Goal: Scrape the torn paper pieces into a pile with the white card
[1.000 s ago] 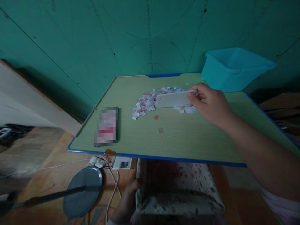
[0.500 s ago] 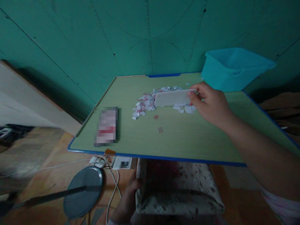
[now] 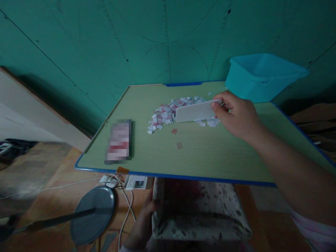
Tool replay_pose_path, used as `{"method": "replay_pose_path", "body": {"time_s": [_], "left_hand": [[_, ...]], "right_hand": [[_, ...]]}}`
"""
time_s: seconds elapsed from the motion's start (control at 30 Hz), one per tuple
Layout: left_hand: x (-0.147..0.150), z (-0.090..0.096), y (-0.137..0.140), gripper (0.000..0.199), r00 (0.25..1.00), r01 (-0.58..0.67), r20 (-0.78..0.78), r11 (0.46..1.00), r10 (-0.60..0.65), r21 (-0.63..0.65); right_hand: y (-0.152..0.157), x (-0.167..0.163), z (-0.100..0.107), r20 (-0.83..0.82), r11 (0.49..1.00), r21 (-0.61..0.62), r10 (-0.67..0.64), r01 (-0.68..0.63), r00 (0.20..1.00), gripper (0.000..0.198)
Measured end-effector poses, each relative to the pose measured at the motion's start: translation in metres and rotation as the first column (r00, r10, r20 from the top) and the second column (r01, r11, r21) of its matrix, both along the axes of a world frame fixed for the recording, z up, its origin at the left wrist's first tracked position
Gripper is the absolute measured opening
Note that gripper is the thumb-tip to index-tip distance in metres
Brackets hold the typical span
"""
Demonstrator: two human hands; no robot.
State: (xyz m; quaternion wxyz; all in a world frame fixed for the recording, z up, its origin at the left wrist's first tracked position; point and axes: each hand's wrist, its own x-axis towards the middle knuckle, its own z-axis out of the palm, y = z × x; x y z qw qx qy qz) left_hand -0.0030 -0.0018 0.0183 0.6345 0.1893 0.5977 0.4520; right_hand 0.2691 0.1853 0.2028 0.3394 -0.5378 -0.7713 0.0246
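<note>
My right hand point(image 3: 233, 113) pinches one end of a white flat strip with rounded corners point(image 3: 195, 111), thumb in front. The strip is held on edge, tilted, over a spread pile of small paper scraps point(image 3: 164, 115) and partly hides it. More scraps point(image 3: 210, 122) lie under its right end. Two reddish scraps point(image 3: 179, 145) rest apart, nearer the table's front edge. Below the table, my left hand point(image 3: 148, 211) grips the left side of a whitish, dark-stained container point(image 3: 204, 225); most of its fingers are hidden behind that side.
The pale green table point(image 3: 223, 154) has a blue edge and stands against a green wall. A turquoise bin point(image 3: 262, 80) sits at its back right corner. A blurred-out flat object point(image 3: 119, 141) lies at left. On the floor are a round grey base point(image 3: 93, 215) and white cables point(image 3: 128, 210).
The free left end of the white strip has moved slightly right and down, so it tilts more. The scraps and my left hand look the same.
</note>
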Motion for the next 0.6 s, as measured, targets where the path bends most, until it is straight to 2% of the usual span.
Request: {"method": "replay_pose_path", "body": {"time_s": [0.2, 0.37, 0.5, 0.6], "left_hand": [[0.001, 0.003, 0.000, 0.046, 0.998, 0.009, 0.055, 0.999, -0.011, 0.046], [0.000, -0.001, 0.000, 0.031, 1.000, -0.011, -0.013, 1.000, 0.010, -0.023], [0.003, 0.006, 0.003, 0.034, 1.000, -0.003, 0.010, 1.000, 0.003, -0.009], [0.004, 0.008, 0.004, 0.030, 0.999, -0.033, -0.023, 0.999, 0.033, -0.024]], "right_hand": [[0.002, 0.001, -0.005, -0.044, 1.000, 0.006, 0.022, -0.022, 0.999, 0.026], [0.000, -0.006, -0.011, -0.040, 0.996, -0.024, 0.083, -0.084, 0.996, 0.024], [-0.003, -0.011, -0.013, -0.122, 0.981, -0.069, 0.172, -0.181, 0.978, 0.020], [-0.003, -0.011, -0.014, -0.155, 0.983, -0.056, 0.162, -0.172, 0.975, 0.019]]}}
